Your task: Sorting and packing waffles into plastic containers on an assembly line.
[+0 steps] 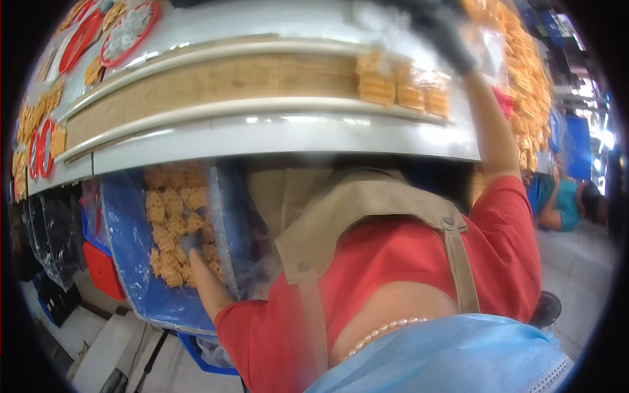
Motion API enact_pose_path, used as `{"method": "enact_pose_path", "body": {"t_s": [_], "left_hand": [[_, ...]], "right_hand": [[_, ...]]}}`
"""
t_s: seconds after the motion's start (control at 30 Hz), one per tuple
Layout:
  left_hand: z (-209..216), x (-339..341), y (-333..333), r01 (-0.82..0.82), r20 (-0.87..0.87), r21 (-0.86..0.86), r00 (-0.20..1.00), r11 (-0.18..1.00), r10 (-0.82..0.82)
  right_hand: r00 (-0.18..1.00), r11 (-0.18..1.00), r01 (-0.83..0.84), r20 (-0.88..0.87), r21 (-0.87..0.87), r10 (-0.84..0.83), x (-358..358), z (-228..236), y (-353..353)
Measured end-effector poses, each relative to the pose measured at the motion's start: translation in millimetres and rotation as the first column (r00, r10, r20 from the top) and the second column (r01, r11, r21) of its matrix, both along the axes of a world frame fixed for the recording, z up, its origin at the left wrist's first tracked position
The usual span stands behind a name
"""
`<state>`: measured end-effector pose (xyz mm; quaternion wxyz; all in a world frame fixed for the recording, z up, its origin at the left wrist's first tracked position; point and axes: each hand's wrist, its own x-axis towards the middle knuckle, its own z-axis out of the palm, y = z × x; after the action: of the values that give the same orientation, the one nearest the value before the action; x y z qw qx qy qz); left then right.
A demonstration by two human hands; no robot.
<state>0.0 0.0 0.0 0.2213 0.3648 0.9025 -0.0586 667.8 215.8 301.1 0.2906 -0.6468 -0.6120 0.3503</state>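
Observation:
My left hand (pixel 190 242), in a dark grey glove, reaches down into a blue bin (pixel 128 245) lined with clear plastic. It touches the heap of light-orange plastic parts (pixel 171 226) inside; its fingers are too hidden to tell what they hold. Stretched far out over the right of the worktable is my right hand (pixel 452 42), also gloved in dark grey and smeared by motion. Below and left of it, several orange parts (pixel 393 88) stand at the right end of a brown channel (pixel 209 95) edged by white rails.
A large pile of orange parts (pixel 524 85) lies at the right. Far left on the white table (pixel 262 134) are a red-rimmed tray (pixel 156 23) of whitish pieces and more orange parts. A red container (pixel 103 270) stands beside the bin. Another person (pixel 563 203) is at far right.

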Motion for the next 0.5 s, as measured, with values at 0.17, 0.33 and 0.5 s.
{"method": "enact_pose_path", "body": {"t_s": [0.17, 0.33, 0.5], "left_hand": [[-53.5, -41.7, -37.2, -0.113, 0.299, 0.024, 0.949, 0.993, 0.1], [-34.0, 12.8, -20.7, -0.219, 0.499, 0.188, 0.861, 0.957, 0.1], [10.8, 176.0, -19.7, -0.526, 0.721, 0.178, 0.645, 0.832, 0.253]], "right_hand": [[0.928, 0.852, -0.22, 0.37, 0.474, 0.033, -17.7, 48.5, -31.0], [0.281, 0.895, -0.439, 0.959, 0.086, 0.045, 80.8, -63.4, 55.2], [0.329, 0.913, -0.404, 0.94, 0.056, 0.087, 143.1, 31.8, 48.3]]}}
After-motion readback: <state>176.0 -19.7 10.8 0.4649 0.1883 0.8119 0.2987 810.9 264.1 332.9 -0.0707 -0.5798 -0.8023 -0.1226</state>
